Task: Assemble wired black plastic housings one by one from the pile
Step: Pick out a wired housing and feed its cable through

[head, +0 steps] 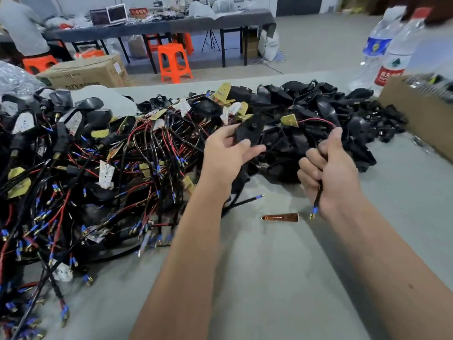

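Housing (248, 130) pinched in left hand (226, 153) grip; right hand (331, 173) clenched on its wire (318, 192).

Bare table (282, 278) near; wire pile (85, 180) left

Assembly workshop: heaped wire harnesses (98, 168), worktables (157, 23), cartons (85, 73)

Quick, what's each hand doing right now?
Left hand: closed on a black housing.
Right hand: closed on a wire.
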### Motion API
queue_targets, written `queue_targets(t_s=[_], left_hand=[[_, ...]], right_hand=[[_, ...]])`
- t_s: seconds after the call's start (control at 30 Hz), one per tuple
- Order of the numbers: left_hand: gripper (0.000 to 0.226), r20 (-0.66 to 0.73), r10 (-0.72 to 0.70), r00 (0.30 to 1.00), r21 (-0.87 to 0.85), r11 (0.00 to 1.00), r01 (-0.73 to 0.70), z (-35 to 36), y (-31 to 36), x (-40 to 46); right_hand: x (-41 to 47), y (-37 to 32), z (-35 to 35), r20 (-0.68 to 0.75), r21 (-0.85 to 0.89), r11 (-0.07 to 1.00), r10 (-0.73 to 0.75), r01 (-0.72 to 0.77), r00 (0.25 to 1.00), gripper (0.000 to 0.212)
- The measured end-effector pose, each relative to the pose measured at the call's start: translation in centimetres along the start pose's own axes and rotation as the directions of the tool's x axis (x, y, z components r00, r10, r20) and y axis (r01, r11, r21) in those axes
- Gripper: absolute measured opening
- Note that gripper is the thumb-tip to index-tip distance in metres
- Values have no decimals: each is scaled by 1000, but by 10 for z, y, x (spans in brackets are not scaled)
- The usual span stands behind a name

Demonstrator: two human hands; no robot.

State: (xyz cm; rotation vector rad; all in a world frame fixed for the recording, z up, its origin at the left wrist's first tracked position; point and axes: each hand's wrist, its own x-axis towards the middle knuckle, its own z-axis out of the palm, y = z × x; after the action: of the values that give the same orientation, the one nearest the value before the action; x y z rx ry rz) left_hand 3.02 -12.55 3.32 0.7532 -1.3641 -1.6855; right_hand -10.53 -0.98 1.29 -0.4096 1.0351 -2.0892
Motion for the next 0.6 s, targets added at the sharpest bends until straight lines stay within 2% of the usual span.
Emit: queue_targets(t_s=[0.07,0.13,0.3,0.37,0.43,0.5,0.6], left_hand=[[30,82,-2,997,22,1000,0,14,-13,-14],[33,99,-11,995,15,1000,10,22,-23,-25],[33,132,-52,990,-71,996,62,27,-39,-46],[38,164,-33,986,-17,999,37,29,-44,-55],[34,165,-14,986,83,997,0,29,-47,-57],[33,144,-4,990,157,987,-19,27,-49,-56],[30,116,21,993,165,985,-40,28,-50,-54]], right_hand=[[-5,-7,-17,4,67,998,-19,18,1000,42],[-9,-12,-30,32,87,996,-3,0,999,42],[-15,-12,-45,71,-165,986,-15,27,997,53],[-15,-10,-46,58,-198,980,-18,29,998,59],[-14,-9,-46,23,-192,980,-52,56,998,62],[-14,-6,-45,17,-185,975,-118,119,993,58],[-14,-1,-42,65,-205,958,-189,198,980,52]])
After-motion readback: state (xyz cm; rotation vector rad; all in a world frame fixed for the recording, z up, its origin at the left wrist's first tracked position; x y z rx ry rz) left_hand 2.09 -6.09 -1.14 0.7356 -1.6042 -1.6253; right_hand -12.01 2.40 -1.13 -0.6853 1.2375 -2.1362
